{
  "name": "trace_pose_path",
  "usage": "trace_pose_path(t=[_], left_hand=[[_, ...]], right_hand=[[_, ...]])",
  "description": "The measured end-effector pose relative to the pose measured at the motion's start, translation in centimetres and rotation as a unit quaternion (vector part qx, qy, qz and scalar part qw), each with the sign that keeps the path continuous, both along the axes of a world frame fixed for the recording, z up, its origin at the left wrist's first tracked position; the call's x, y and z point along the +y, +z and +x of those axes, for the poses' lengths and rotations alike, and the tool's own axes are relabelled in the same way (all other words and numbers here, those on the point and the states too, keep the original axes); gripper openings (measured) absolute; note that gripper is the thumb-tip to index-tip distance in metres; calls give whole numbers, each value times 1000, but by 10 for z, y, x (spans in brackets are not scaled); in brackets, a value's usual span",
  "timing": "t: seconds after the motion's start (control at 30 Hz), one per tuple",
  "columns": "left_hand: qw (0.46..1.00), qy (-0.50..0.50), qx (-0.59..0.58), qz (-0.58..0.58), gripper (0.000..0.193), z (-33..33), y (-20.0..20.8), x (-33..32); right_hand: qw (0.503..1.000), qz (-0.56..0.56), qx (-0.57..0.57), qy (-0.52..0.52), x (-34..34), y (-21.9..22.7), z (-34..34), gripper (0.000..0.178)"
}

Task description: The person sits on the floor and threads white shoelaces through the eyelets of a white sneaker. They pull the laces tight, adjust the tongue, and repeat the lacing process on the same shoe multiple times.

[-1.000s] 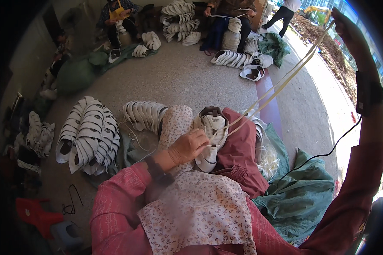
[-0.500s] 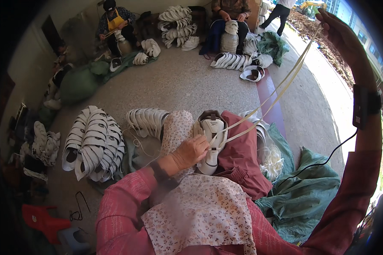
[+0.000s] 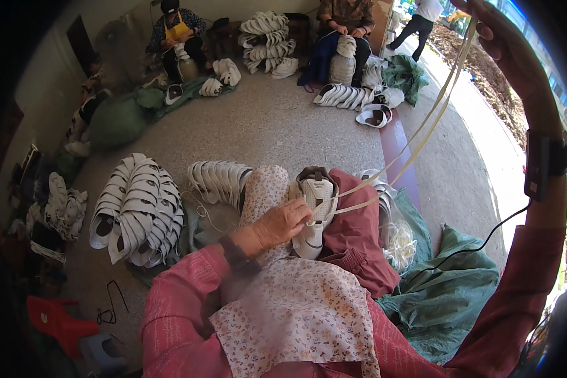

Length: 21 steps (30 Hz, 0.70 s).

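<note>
A white shoe upper [image 3: 314,234] with a brown collar stands between my knees, its toe toward me. My left hand [image 3: 280,223] is closed at its left edge, pinching the upper beside the lacing; the fingertips are partly hidden. From the upper's eyelets, two strands of a cream shoelace [image 3: 416,148] stretch up to the far right. My right hand [image 3: 501,44] is raised high at the upper right corner, fingers closed around the lace's far end. The strands hang slightly bowed between hand and shoe.
Stacked white uppers [image 3: 138,211] stand at my left, with another row [image 3: 217,183] beside my knee. Loose white laces [image 3: 400,242] and a green sack [image 3: 453,296] lie at my right. A red stool [image 3: 60,321] is at lower left. Two people [image 3: 179,38] sit working across the floor.
My right hand has gone a little higher, partly past the picture's top edge, with the lace in it. My left hand stays at the upper. The far-left person's hands have come together.
</note>
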<state>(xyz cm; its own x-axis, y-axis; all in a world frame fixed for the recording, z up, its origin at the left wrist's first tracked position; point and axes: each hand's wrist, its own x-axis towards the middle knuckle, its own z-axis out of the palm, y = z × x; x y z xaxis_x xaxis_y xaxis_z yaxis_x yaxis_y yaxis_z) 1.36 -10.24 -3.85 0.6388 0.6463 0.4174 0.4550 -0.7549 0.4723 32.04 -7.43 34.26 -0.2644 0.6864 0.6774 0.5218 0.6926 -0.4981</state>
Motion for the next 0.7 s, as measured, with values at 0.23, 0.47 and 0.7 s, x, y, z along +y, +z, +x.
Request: trace_pose_path(t=[0.23,0.47,0.7], left_hand=[[993,-38,36,102,12,-6,-8,3],[995,16,8,96,16,-1,-17,9],[984,113,-12,138,20,26,-22,6]], right_hand=[[981,153,-115,0,28,28,0,40],[997,30,2,71,6,42,-40,41],[962,-136,127,201,36,61,-49,22]])
